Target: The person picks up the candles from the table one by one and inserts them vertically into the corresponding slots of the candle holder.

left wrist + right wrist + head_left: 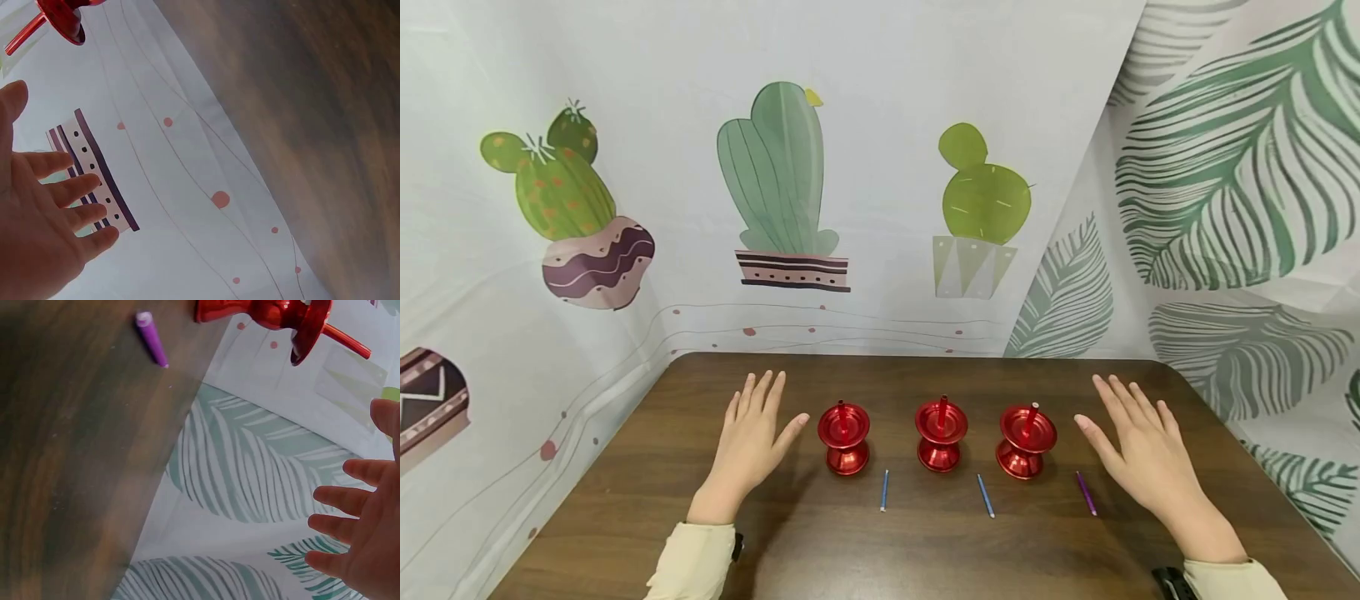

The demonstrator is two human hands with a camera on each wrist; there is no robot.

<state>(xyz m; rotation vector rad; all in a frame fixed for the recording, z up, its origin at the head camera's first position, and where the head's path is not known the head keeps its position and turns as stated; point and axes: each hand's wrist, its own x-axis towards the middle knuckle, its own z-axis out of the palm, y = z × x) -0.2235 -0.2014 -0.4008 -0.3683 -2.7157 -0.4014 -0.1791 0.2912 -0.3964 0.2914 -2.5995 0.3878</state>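
Head view: brown table before cactus-print backdrop; left hand, right hand, each grip released, flank red holders.

Left grip spread at left edge; red holder above; wooden tabletop right; white backdrop between.

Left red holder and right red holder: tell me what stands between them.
The middle red holder stands between the left red holder and the right red holder, as the head view shows; the two blue sticks lie nearer the camera.
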